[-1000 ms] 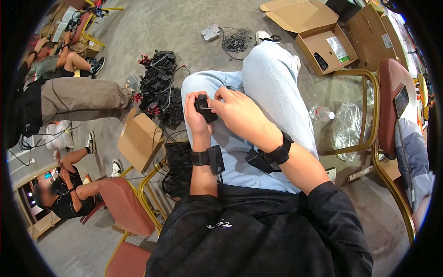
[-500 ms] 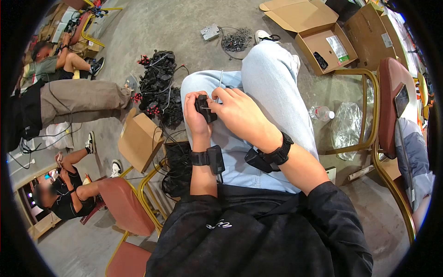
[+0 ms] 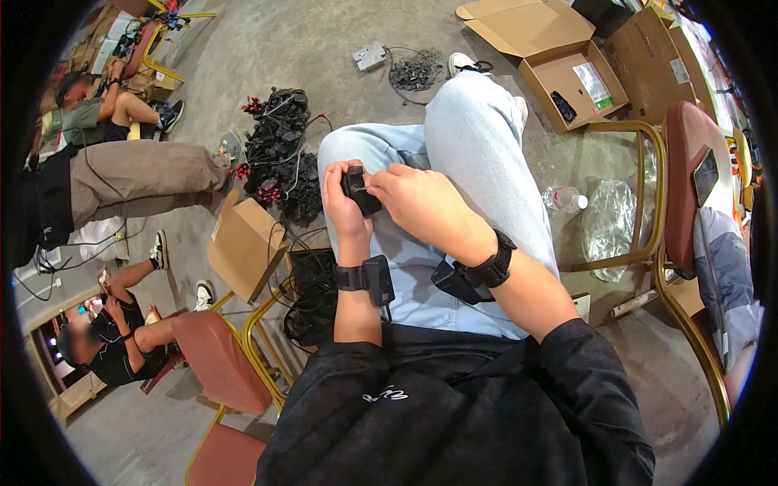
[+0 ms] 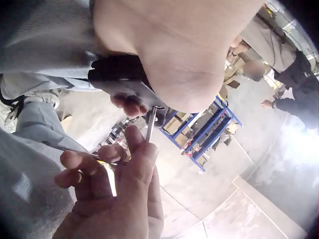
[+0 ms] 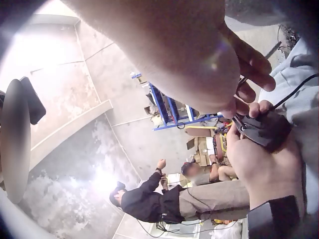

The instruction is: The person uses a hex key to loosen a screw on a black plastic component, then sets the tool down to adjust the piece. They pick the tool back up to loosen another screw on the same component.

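Observation:
My left hand (image 3: 347, 215) holds a small black plastic casing (image 3: 354, 186) above my lap, its fingers wrapped round the far side. Between thumb and fingers, my right hand (image 3: 425, 198) pinches a thin metal hex key (image 4: 151, 126). In the left wrist view the key's short end meets a round hole at the casing's corner, while its long arm points off to the left behind the fingers. The right wrist view has the same casing (image 5: 266, 128) resting in the left palm, with the right fingertips right at its edge.
Jeans-clad legs (image 3: 478, 138) lie under both hands. A heap of black cabled devices (image 3: 284, 154) sits on the floor to the left, near a cardboard box (image 3: 245, 247). To the right are a plastic bottle (image 3: 565, 199), a chair (image 3: 687, 190) and an open carton (image 3: 612, 85).
The hex key's long arm, which stuck up past my right hand, no longer shows in the head view. My right fingers have drawn in closer together; the left hand and casing keep their place.

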